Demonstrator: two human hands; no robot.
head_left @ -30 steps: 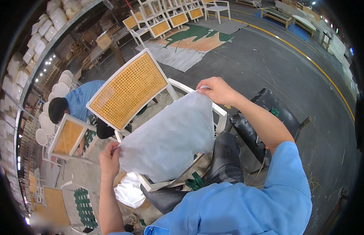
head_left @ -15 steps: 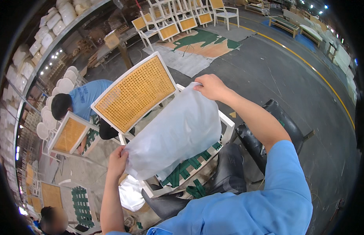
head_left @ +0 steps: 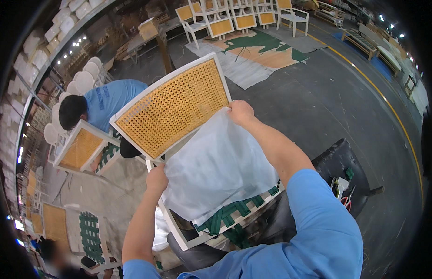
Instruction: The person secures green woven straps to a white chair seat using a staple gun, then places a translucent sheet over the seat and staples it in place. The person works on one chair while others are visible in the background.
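Observation:
A thin whitish fabric sheet lies spread over the seat of a white wooden chair. Both top corners are pinched: my left hand closes on the left one beside the chair frame, my right hand on the right one by the backrest post. Behind the sheet rises the tilted backrest, a tan cane panel in a white frame. Dark green woven webbing shows below the sheet's lower edge, with loose strap ends hanging toward me. The rest of the seat is hidden under the sheet.
At right stands a black padded stool carrying red-handled scissors. A co-worker in a blue shirt bends over another cane-backed chair at left. Farther off, stacked chairs stand by flattened sheets on the floor.
Both hands have carried the sheet toward the backrest. It now lies flatter over the seat, its top edge against the cane panel. My view has shifted, uncovering scissors on the stool.

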